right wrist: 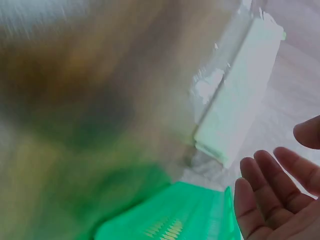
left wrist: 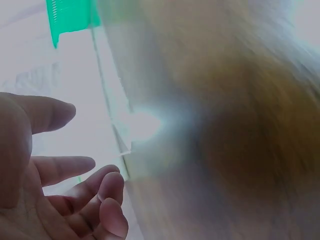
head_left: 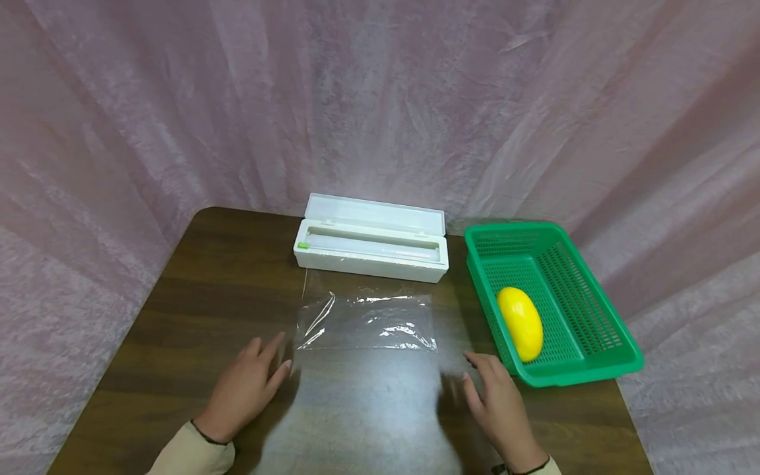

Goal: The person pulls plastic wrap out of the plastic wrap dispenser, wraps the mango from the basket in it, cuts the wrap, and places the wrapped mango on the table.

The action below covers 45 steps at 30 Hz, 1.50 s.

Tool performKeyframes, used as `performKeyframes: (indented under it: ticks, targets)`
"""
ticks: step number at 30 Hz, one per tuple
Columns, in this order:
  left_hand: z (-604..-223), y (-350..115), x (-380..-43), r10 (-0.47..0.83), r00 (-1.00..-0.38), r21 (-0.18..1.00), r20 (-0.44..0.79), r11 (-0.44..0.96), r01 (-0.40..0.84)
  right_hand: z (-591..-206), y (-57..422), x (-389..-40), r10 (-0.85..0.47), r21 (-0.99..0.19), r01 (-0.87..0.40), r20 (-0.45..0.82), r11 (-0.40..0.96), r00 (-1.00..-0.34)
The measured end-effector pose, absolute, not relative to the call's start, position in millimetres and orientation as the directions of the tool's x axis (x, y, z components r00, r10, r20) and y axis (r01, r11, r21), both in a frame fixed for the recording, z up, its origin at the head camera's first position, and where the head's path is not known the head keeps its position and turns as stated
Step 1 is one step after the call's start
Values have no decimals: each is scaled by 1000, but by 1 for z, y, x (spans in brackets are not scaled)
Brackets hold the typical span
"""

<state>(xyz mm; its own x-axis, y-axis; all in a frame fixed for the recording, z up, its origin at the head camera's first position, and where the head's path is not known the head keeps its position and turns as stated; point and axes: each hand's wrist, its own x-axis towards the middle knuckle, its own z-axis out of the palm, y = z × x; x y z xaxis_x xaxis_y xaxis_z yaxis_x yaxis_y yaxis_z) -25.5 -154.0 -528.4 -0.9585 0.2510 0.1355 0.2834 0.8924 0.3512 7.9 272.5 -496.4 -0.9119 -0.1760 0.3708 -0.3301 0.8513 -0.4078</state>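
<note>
A clear sheet of plastic wrap (head_left: 368, 323) lies on the table, stretching forward from a white cling film dispenser (head_left: 371, 265) whose lid (head_left: 375, 214) stands raised. Inside the dispenser the roll is visible, and a small green slider sits at its left end. My left hand (head_left: 245, 389) is just off the wrap's near left corner, fingers relaxed and holding nothing. On the other side my right hand (head_left: 497, 408) hovers between the wrap and the green basket, also holding nothing. Both wrist views show loosely bent fingers with nothing between them.
A green plastic basket (head_left: 600, 297) stands at the table's right side, with a yellow mango-shaped fruit (head_left: 520, 324) in it. Behind the brown wooden table (head_left: 225, 277) hangs a pink curtain (head_left: 380, 99), close to the dispenser's lid.
</note>
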Motion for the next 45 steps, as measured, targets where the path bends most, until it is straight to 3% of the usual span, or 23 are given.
performKeyframes:
  ticks: [6, 15, 45]
  targets:
    - [-531, -148, -28, 220, -965, 410, 140, 874, 259, -478, 284, 0, -126, -407, -285, 375, 868, -918]
    - [-533, -144, -24, 174, -980, 476, 92, 857, 197, -456, 302, -19, -133, -386, -316, 432, 867, -892]
    - [-546, -142, -26, 151, -980, 493, 130, 848, 196, -431, 348, -46, -127, -318, -265, 394, 911, -910]
